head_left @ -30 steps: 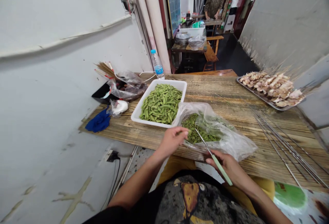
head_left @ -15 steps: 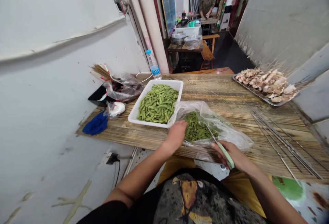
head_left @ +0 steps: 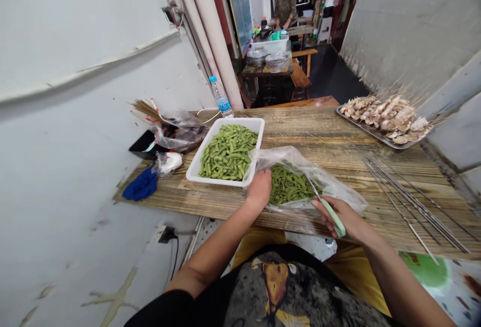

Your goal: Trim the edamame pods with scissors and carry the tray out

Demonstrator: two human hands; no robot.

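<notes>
1. One long desk (head_left: 293,126) of grooved, brown-streaked wood carries everything, giving the person a flat surface close to the body.
2. The plastic bag (head_left: 347,198), thin, cloudy and crumpled, lies with its mouth spread, apparently so that its darker green pieces (head_left: 289,184) stay within reach; its left edge meets the white tray.
3. The metal tray (head_left: 370,128), shallow and shiny, sits at the far right, seemingly out of the way, heaped with pale, knobbly skewered pieces (head_left: 391,116).
4. The white tray (head_left: 214,182), smooth and straight-sided, keeps plump, curved green pods (head_left: 230,151) in one loose heap beside the bag.
5. The left hand (head_left: 260,187) bends its fingers inward at the bag's edge; whether they grip anything cannot be told.
6. The right hand (head_left: 343,214) wraps its fingers around the green-handled tool (head_left: 330,214), whose slim metal end points over the bag.
</notes>
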